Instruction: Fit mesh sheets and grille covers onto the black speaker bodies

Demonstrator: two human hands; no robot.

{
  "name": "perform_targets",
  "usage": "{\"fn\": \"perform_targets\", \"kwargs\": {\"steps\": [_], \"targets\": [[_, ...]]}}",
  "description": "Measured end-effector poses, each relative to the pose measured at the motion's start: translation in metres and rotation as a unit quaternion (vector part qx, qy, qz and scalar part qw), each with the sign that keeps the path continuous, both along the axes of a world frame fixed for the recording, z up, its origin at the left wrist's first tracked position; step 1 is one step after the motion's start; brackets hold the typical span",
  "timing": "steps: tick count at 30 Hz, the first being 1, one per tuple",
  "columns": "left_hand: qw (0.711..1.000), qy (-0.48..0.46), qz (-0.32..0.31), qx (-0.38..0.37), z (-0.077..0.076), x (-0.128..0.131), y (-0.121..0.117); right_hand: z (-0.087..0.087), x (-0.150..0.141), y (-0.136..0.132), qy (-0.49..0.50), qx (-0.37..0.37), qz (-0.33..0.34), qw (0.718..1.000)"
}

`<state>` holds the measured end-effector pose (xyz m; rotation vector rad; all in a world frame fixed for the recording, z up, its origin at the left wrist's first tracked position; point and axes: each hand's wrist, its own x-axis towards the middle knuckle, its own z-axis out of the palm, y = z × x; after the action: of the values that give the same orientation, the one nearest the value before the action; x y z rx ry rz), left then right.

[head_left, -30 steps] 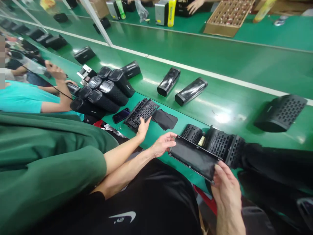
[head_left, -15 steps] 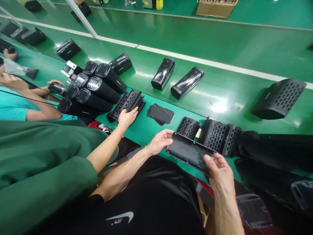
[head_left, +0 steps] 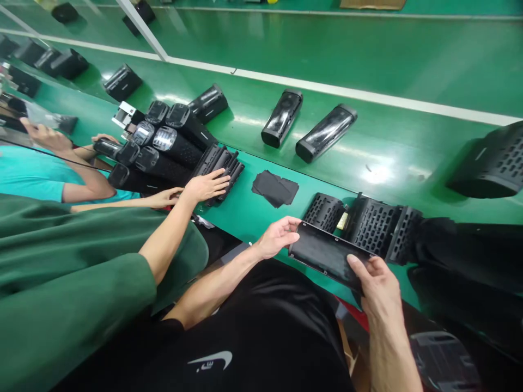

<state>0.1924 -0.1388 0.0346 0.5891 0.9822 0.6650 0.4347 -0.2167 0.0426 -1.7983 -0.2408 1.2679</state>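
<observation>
Black panel (head_left: 322, 253) is held in both hands over the near edge of the green table (head_left: 229, 222), just in front of the wearer's black shirt (head_left: 261, 326). Long axis slants upper left to lower right in view, roughly parallel to the table edge. Broad flat face, small pale tabs along its long edges, faces up at the camera.

Left hand (head_left: 278, 238) pinches the left end, thumb on the face. Right hand (head_left: 378, 277) grips the right end, thumb flat on the face, fingers round the end.

Perforated covers (head_left: 370, 226) sit just beyond the panel. Dark sheets (head_left: 274, 188) lie farther left, overlapping. Co-worker's hand (head_left: 206, 186), fingers spread, rests on stacked dark parts (head_left: 233, 170). Two glossy speakers (head_left: 326, 132) beyond point lower left to upper right, across the panel's axis.
</observation>
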Motion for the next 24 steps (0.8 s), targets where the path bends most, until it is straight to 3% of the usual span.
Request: {"fn": "perform_targets", "kwargs": {"steps": [7, 14, 24], "targets": [[1.000, 0.005, -0.012, -0.022, -0.002, -0.007, 0.002, 0.019, 0.000, 0.002, 0.048, -0.048, -0.042, 0.997], [0.999, -0.031, 0.007, -0.038, -0.006, -0.009, 0.003, 0.009, 0.000, 0.002, 0.077, -0.052, -0.059, 0.994], [0.998, -0.053, 0.001, -0.038, -0.021, -0.013, 0.004, 0.001, -0.001, 0.005, 0.067, -0.025, -0.003, 0.997]]}}
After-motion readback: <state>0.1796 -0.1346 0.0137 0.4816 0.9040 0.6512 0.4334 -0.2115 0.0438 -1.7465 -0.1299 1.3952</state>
